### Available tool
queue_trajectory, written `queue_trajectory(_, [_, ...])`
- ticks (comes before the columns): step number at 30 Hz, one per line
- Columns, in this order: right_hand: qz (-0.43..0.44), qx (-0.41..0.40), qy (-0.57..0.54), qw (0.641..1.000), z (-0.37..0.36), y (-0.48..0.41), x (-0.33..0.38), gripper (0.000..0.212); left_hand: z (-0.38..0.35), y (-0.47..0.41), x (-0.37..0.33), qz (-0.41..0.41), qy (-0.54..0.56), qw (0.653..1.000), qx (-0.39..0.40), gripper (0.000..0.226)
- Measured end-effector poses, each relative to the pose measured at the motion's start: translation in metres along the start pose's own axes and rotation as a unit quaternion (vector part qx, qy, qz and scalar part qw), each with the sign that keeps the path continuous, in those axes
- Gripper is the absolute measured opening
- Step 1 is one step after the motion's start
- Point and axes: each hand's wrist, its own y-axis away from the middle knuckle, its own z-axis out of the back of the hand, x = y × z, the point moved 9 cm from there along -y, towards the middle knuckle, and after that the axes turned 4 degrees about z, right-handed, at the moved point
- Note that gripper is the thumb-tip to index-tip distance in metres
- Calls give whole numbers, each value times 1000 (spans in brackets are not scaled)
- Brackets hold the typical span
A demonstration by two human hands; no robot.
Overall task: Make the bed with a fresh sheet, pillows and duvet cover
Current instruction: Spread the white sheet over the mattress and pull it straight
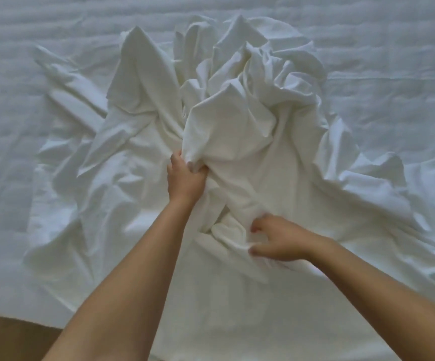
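Head camera looked down on my two bare forearms reaching out over the bed. My left hand (185,178) was clenched tight, fingers and thumb curled round a gathered bunch of the white sheet (237,121), with the knuckles turned up and the cloth squeezed out above the fist. From that grip the fabric rose into a tall crumpled heap, with peaks and deep folds standing up beyond my hand, near the middle of the bed.

My right hand (281,241) lay lower and nearer to me, to the right of the left one and apart from it. Its fingers (259,225) and thumb were bent into a loose hook facing left, with a low fold of the same sheet lying between them. The fingertips were blurred, so I could not tell whether they had actually pinched the fold or only touched it.

The sheet was not spread flat. It fanned outward from the heap in wrinkled wings to the left and right, and a smoother stretch ran back under my arms to the near edge of the bed. Around it the quilted mattress (54,35) showed bare at the far side and at both flanks. A strip of brown surface (8,332) showed below the near edge at the lower left.
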Motion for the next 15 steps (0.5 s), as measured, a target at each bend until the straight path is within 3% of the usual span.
queue_trajectory(2, [42, -212, -46, 975, 72, -13, 9, 54, 9, -4, 11, -4, -32, 999, -11, 83])
queue_trajectory(3, [56, -332, -53, 940, 112, -15, 10, 61, 18, -9, 18, -4, -57, 998, -30, 90])
queue_trajectory(5, [39, -459, -94, 883, 171, -25, 6, 86, 45, -21, 33, 15, -78, 993, -87, 103])
queue_trajectory(6, [17, -453, -123, 883, 188, -42, 4, 101, 59, -28, 42, 38, -76, 990, -111, 109])
queue_trajectory(8, [-30, -359, -145, 922, 200, -90, 6, 122, 78, -45, 63, 95, -83, 983, -131, 119])
queue_trajectory(11, [-76, -227, -78, 968, 184, -141, 11, 140, 96, -70, 92, 168, -127, 969, -126, 122])
queue_trajectory(13, [-120, -235, -8, 965, 177, -156, 3, 138, 109, -92, 113, 224, -118, 959, -124, 127])
queue_trajectory(15, [-138, -314, 24, 939, 179, -160, -4, 119, 116, -112, 131, 272, -76, 952, -117, 133])
